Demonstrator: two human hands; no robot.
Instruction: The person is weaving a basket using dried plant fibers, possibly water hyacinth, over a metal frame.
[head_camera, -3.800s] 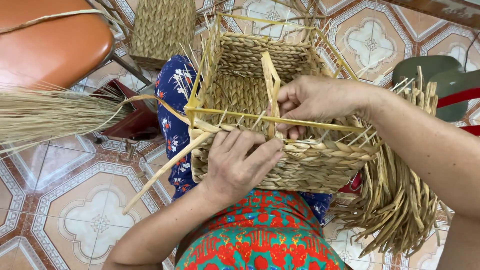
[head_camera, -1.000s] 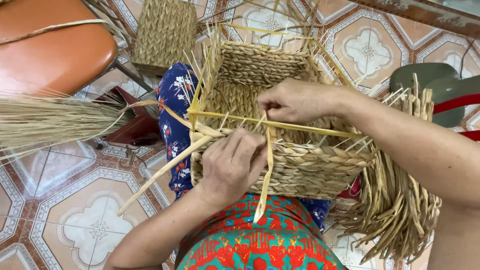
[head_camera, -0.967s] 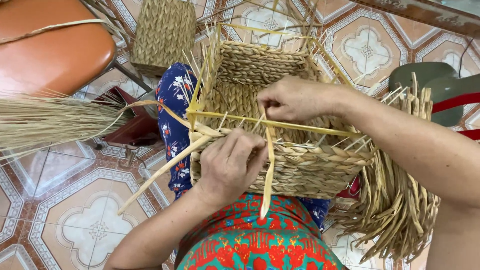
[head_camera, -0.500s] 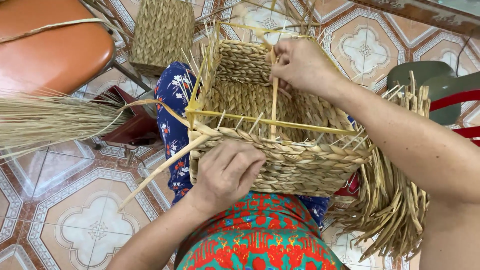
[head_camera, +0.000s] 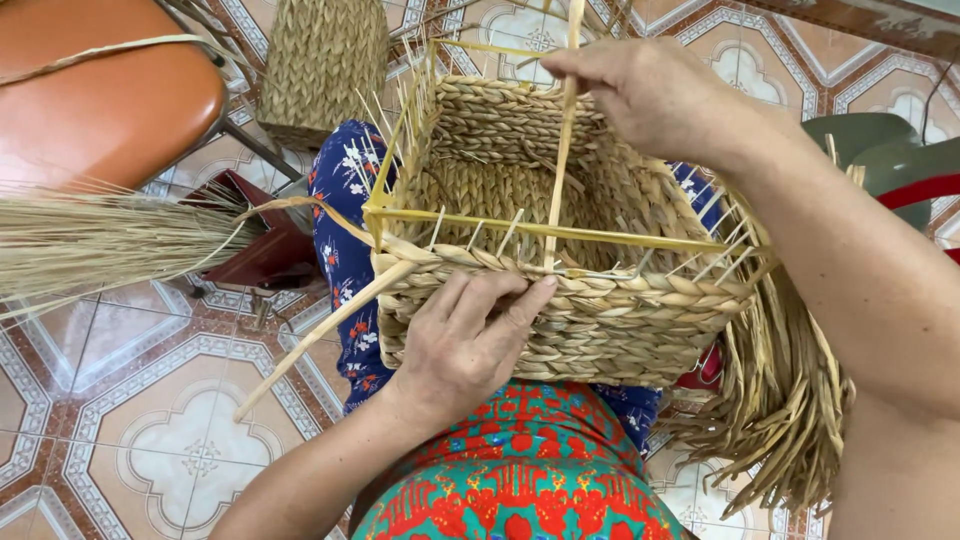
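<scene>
The left hand (head_camera: 465, 345) comes up from the bottom of the view, forearm angled in from the lower left, and lies palm-down against the near wall of the basket (head_camera: 600, 340), fingers (head_camera: 500, 300) spread and bent over the braided rim, pressing flat rather than closed round anything. The right hand (head_camera: 650, 95) reaches in from the right, its arm crossing above the far right corner of the basket, wrist raised, and its thumb and fingertips are pinched shut on a strand (head_camera: 560, 150) — a flat pale strip that runs up out of the top of the view and down, almost upright, to the near rim, where it meets the braid just beside the left fingertips. So the basket sits on the person's lap between the two hands: the left one braces its front, the right one is held above its open middle. A thin yellow frame (head_camera: 620, 236) of rods runs along the top of the near wall, and short loose ends stick up along the rim. Long unwoven strands (head_camera: 790, 400) hang from the right side. To the left lies a bundle (head_camera: 100, 240) of dry stalks, an orange seat (head_camera: 100, 100) above it, and a second woven basket (head_camera: 320, 60) stands on the tiled floor (head_camera: 150, 400) beyond.
</scene>
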